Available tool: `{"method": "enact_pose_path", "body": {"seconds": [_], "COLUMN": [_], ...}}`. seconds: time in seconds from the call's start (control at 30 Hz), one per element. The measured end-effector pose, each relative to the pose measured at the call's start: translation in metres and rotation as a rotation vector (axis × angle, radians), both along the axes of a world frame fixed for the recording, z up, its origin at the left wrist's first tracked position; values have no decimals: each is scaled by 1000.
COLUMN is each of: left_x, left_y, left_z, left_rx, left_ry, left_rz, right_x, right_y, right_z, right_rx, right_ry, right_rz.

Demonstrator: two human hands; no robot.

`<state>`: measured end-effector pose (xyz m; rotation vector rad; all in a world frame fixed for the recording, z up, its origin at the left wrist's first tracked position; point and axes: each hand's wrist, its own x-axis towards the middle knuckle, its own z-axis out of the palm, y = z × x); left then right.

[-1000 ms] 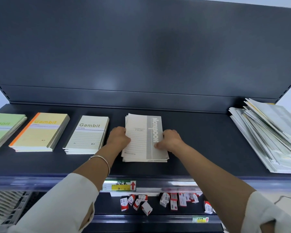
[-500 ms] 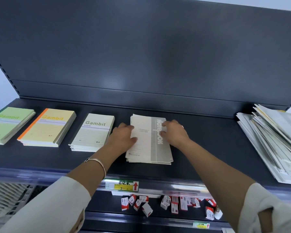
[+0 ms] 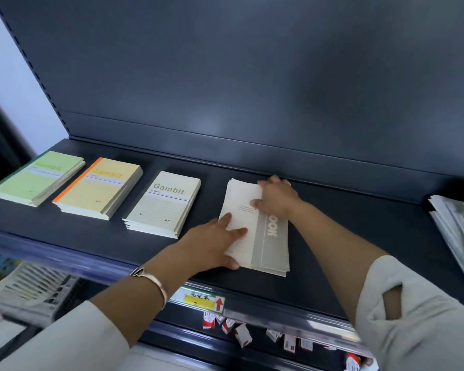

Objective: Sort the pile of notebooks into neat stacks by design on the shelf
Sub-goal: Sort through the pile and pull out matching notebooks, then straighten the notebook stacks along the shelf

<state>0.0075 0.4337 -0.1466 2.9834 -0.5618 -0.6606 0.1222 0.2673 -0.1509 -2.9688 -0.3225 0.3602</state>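
Two bare hands work on a grey-banded notebook stack (image 3: 269,242) lying flat near the middle of a dark metal shelf (image 3: 359,236). The left hand (image 3: 214,242) is released, its fingers straight and spread, pressing flat on the stack's 7 o'clock corner with the thumb along the near edge. A thin bracelet (image 3: 156,283) circles that wrist. The right hand (image 3: 275,196) rests on the stack's 12 o'clock end with the thumb laid on the cover. Its fingertips are hidden past the far edge, so whether it grasps the notebooks cannot be told. The covers in the stack sit slightly fanned rather than square.

At the stack's 9 o'clock, apart from it, lies a cream Gambit stack (image 3: 162,204). Beyond it a yellow stack (image 3: 99,187) with an orange spine and a green stack (image 3: 38,178) continue the row toward 10 o'clock. At the frame's 3 o'clock edge lies a loose, untidy pile of notebooks (image 3: 456,226).

At 6 o'clock a yellow price label (image 3: 201,299) with a red arrow sits on the shelf's front rail, and small red-and-white boxes (image 3: 241,334) lie on the level below. A white slatted basket (image 3: 30,287) shows at 8 o'clock
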Motion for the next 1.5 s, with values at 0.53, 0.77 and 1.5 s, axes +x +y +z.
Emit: {"method": "enact_pose_path", "body": {"seconds": [0.53, 0.77, 1.5], "left_x": [-7, -8, 10], "left_y": [-12, -11, -108], "left_z": [10, 9, 93], "left_rx": [-41, -54, -64], "left_ry": [19, 21, -474], "left_rz": [92, 103, -121], "right_x": [-6, -7, -87], "right_y": [-7, -7, -135], "right_z": [-6, -2, 100], "right_rx": [45, 26, -108], "right_ry": [-51, -40, -383], "right_rz": [2, 21, -65]}}
